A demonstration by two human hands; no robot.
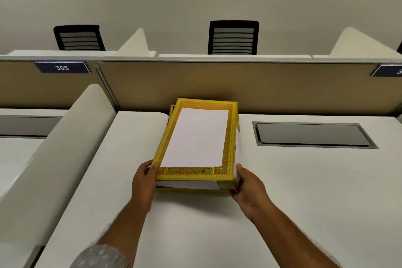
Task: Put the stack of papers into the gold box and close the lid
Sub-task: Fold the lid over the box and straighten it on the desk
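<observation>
Gold box point(191, 177), one, two hands point(144, 180) gripping it

Gold box point(191, 177) around white papers point(195, 137)

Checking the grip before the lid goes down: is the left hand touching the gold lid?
Touching. The head view shows the left hand with its thumb pressed on the gold lid's near left corner.

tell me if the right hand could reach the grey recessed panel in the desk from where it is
Probably yes: the right hand holds the gold box, but bare desk lies between it and the grey recessed panel.
</observation>
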